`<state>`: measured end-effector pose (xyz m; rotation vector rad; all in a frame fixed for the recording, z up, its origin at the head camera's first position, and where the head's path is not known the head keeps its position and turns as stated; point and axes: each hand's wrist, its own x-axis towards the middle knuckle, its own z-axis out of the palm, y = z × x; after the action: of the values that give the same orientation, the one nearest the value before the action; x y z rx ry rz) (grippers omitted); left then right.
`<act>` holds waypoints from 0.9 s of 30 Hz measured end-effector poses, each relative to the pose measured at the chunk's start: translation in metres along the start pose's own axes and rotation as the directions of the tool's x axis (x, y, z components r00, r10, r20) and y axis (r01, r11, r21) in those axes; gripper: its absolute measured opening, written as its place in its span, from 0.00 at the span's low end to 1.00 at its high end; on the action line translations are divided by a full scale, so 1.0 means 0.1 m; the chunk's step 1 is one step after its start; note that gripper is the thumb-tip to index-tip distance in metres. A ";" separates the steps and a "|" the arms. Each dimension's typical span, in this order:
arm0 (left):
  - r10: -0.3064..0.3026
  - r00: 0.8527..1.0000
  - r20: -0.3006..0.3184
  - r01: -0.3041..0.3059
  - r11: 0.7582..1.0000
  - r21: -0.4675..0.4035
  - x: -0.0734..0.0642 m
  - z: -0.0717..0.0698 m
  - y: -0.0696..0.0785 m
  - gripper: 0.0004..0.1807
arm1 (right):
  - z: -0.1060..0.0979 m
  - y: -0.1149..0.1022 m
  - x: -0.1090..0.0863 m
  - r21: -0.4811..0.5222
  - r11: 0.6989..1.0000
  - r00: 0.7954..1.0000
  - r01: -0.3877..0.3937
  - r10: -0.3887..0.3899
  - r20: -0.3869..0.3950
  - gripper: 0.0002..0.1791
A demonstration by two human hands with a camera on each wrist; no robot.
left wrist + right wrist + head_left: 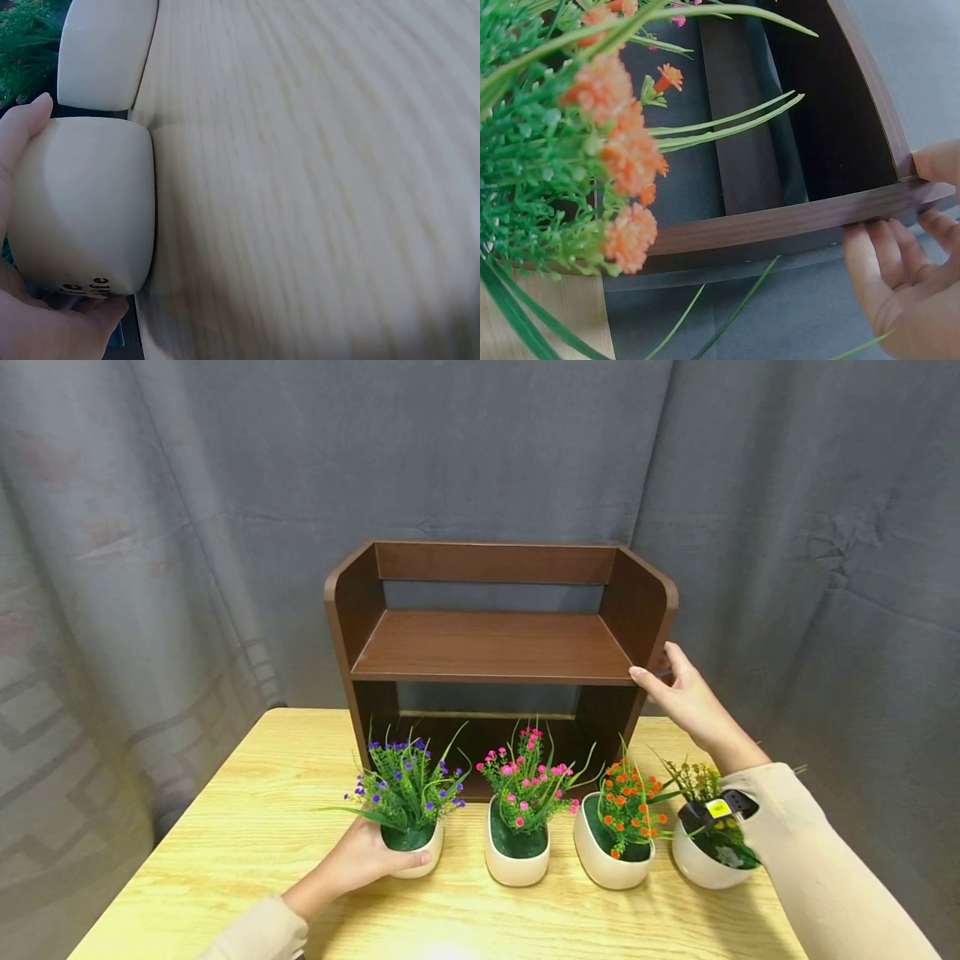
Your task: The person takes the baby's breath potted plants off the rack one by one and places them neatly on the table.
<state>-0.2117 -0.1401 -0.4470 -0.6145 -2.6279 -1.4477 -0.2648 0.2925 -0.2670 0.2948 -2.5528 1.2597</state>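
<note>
My left hand (367, 858) grips a white pot (90, 202) of purple flowers (408, 777), thumb on one side and fingers on the other. Dark lettering shows low on that pot in the left wrist view. A dark brown two-tier shelf (487, 647) stands on the table. My right hand (690, 702) holds its right side panel, thumb at the front edge by the upper board and fingertips (862, 244) on the outer face. In the right wrist view, orange flowers (619, 161) partly cover the shelf.
Right of the purple plant stand white pots with pink flowers (525, 777), orange flowers (626, 802) and yellow flowers (697, 781), all in front of the shelf. My right forearm passes over the yellow one. Grey curtains (510, 452) hang behind the wooden table (225, 843).
</note>
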 end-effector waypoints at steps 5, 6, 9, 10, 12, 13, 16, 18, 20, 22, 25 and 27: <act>-0.011 1.000 -0.005 0.011 1.000 0.017 -0.03 0.01 0.00 0.45 | 0.00 -0.01 0.00 0.004 1.000 1.000 0.001 -0.001 -0.002 0.34; -0.015 1.000 -0.006 0.015 1.000 0.024 -0.03 0.01 0.00 0.45 | 0.00 -0.01 0.00 0.006 1.000 1.000 0.001 -0.001 -0.002 0.34; -0.016 1.000 -0.008 0.017 0.999 0.038 -0.03 0.01 0.00 0.44 | 0.00 -0.01 0.00 0.007 1.000 1.000 0.006 -0.006 -0.004 0.33; -0.014 1.000 -0.009 0.015 0.999 0.047 -0.03 0.00 0.00 0.44 | 0.00 -0.01 0.00 0.011 1.000 1.000 0.011 -0.011 -0.004 0.34; -0.011 1.000 -0.007 0.011 0.998 0.066 -0.03 0.00 0.00 0.44 | 0.00 -0.01 0.00 0.017 1.000 1.000 0.021 -0.021 -0.002 0.34; -0.011 1.000 -0.003 0.011 0.997 0.076 -0.03 -0.01 0.00 0.44 | 0.00 -0.01 0.00 0.019 1.000 1.000 0.022 -0.022 -0.002 0.33; -0.020 1.000 0.019 0.018 0.993 0.115 -0.03 -0.03 0.00 0.44 | 0.00 -0.01 0.00 0.024 1.000 1.000 0.018 -0.018 -0.002 0.34; -0.026 0.999 0.038 0.021 0.991 0.135 -0.04 -0.04 0.00 0.43 | 0.00 -0.01 0.00 0.019 1.000 1.000 0.015 -0.015 -0.005 0.34; -0.035 0.998 0.056 0.026 0.989 0.147 -0.04 -0.06 0.00 0.42 | 0.00 -0.01 0.00 0.015 1.000 1.000 0.018 -0.017 -0.008 0.33; -0.038 0.997 0.069 0.027 0.987 0.158 -0.04 -0.08 -0.01 0.42 | 0.00 -0.01 -0.01 0.014 0.999 1.000 0.029 -0.029 -0.006 0.33; -0.058 0.996 0.069 0.047 0.987 0.157 -0.04 -0.09 -0.01 0.44 | 0.00 -0.01 -0.01 0.014 0.999 1.000 0.030 -0.030 -0.006 0.33; -0.070 0.996 0.057 0.060 0.984 0.165 -0.04 -0.10 -0.01 0.46 | -0.01 -0.01 -0.02 0.017 0.999 0.999 0.032 -0.032 -0.003 0.33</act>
<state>-0.2099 -0.1499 -0.4435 -0.5702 -2.8037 -1.2303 -0.2629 0.2925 -0.2664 0.3359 -2.5257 1.2694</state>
